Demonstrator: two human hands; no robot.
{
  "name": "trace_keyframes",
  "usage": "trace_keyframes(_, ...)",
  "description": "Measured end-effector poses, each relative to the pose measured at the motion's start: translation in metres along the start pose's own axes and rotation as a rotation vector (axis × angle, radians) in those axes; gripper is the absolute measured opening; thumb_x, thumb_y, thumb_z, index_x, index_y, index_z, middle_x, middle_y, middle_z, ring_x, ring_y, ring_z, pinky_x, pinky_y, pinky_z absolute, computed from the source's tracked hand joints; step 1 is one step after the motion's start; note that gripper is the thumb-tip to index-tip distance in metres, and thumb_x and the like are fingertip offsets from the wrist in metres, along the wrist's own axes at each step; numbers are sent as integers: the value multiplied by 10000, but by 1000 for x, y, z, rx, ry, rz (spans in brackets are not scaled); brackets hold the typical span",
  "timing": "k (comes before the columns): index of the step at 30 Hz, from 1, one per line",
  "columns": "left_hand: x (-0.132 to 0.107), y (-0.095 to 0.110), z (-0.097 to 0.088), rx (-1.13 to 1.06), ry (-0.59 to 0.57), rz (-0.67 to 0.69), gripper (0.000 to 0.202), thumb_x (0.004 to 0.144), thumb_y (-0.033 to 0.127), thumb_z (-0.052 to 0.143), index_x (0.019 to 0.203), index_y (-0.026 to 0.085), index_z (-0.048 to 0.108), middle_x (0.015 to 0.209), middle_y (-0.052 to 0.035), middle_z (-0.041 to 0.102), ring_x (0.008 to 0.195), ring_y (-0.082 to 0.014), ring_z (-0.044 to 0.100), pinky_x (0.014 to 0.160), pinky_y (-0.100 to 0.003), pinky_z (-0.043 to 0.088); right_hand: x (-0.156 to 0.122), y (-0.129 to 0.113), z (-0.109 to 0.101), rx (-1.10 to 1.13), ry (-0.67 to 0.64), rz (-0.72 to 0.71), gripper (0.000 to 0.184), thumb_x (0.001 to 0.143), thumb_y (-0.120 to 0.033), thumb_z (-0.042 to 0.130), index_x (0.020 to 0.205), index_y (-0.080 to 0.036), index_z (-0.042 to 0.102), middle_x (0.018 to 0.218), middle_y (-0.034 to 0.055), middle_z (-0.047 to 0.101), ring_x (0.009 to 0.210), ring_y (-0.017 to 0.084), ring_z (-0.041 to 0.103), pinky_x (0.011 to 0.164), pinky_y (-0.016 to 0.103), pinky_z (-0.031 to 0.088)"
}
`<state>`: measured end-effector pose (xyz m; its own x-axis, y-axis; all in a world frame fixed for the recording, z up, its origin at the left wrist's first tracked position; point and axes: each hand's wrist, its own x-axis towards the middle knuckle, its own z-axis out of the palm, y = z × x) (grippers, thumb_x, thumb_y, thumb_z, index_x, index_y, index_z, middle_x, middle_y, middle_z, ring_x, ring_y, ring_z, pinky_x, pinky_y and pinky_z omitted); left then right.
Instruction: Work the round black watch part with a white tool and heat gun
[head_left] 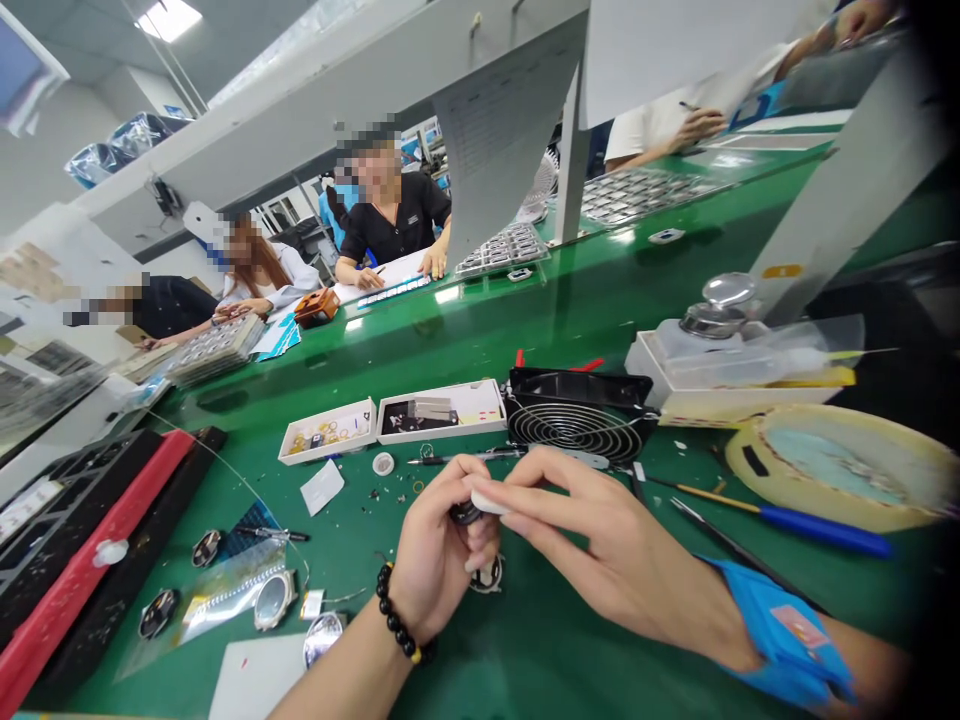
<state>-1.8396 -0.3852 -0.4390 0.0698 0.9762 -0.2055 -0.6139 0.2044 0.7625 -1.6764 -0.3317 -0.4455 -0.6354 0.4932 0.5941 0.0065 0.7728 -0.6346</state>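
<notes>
Grip check, since that's where I'd worry. Your left hand (441, 550) has its fingers curled and clamped on a small dark round part (466, 513), held up on your side of the black cooling fan (577, 425). Your right hand (592, 530) has its fingers pinched together on a white piece (490, 503), right up by the dark part; can't tell if they're touching. Push too hard and the dark part could squirt out and hit the round case (489, 579) under your left hand, nearer you than the fan. Also, those dark crumbs (373, 494) left of the fan could stick to anything dropped on the table (555, 650). And your blue wristband (780, 630) is near the tweezers (739, 550), right of the fan, so a careless swing could knock them.
</notes>
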Motion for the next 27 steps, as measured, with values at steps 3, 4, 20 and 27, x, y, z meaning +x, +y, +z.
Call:
trace_keyframes(3, 0, 0, 0, 11, 5, 1, 72, 914, 178, 493, 851, 165, 525, 546, 56, 356, 469, -75, 232, 385, -141, 227, 0, 0, 0, 16, -8, -8, 410, 982, -120, 490, 1344, -291, 573, 986, 43, 588, 893, 155, 553, 738, 286, 497)
trace_keyframes(4, 0, 0, 0, 12, 0, 3, 78, 915, 178, 489, 846, 165, 524, 544, 55, 356, 470, -76, 233, 386, -142, 227, 0, 0, 0, 18, -7, -5, 411, 982, -116, 487, 1344, -292, 574, 982, 43, 586, 891, 155, 552, 738, 285, 496)
trace_keyframes(20, 0, 1, 1, 9, 27, -6, 57, 899, 181, 502, 847, 170, 521, 541, 57, 351, 468, -82, 229, 385, -142, 238, 0, -1, -2, 8, -21, 10, 389, 984, -123, 489, 1323, -284, 592, 955, 43, 587, 862, 152, 554, 724, 284, 497)
trace_keyframes(27, -2, 1, 0, -6, 16, -31, 65, 908, 197, 510, 852, 170, 525, 546, 56, 352, 475, -79, 245, 398, -141, 242, 0, -3, -2, -44, -39, 54, 380, 985, -135, 482, 1311, -290, 603, 936, 41, 585, 841, 161, 561, 693, 283, 500)
